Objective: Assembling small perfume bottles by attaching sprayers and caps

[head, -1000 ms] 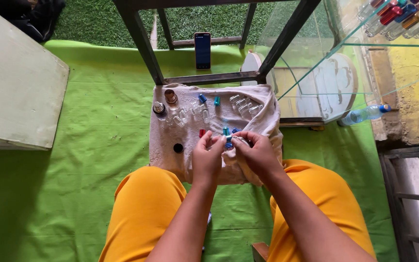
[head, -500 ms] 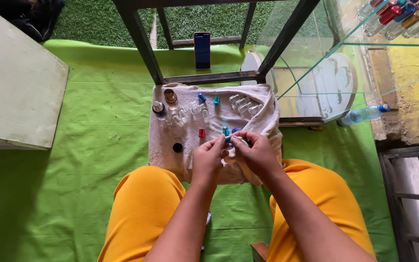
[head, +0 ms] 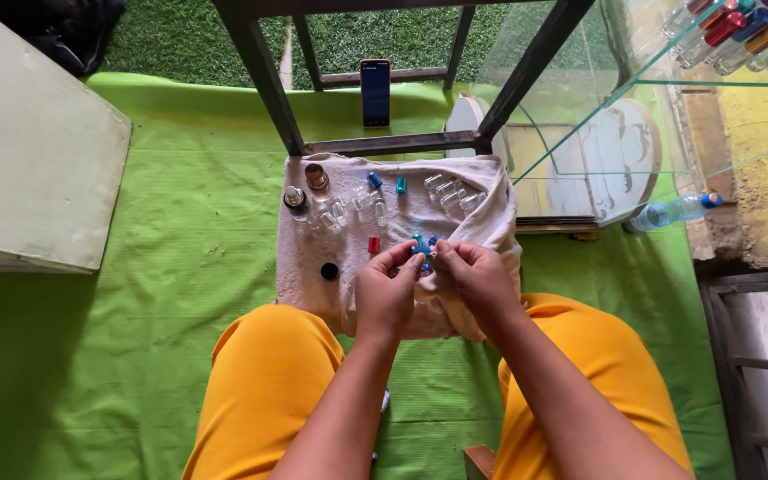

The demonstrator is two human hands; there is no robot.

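Observation:
My left hand (head: 386, 292) and my right hand (head: 477, 276) meet over a cream towel (head: 313, 284), both pinching a small clear bottle with a blue cap (head: 421, 250) between their fingertips. On the towel lie several small clear glass bottles (head: 452, 194), blue caps (head: 374, 180), a teal cap (head: 401, 185), a red cap (head: 373, 244), a black cap (head: 330, 271) and two bottles with metal and wooden tops (head: 306, 185).
A green cloth (head: 153, 293) covers the floor under my orange-clad legs. A dark metal frame (head: 268, 98) with glass shelves (head: 695, 89) stands ahead, a phone (head: 375, 92) leaning on it. A plastic water bottle (head: 674, 211) lies right; a pale board (head: 28, 151) sits left.
My hands stay together over the towel, with only small finger movement on the blue-capped bottle. Nothing else has moved.

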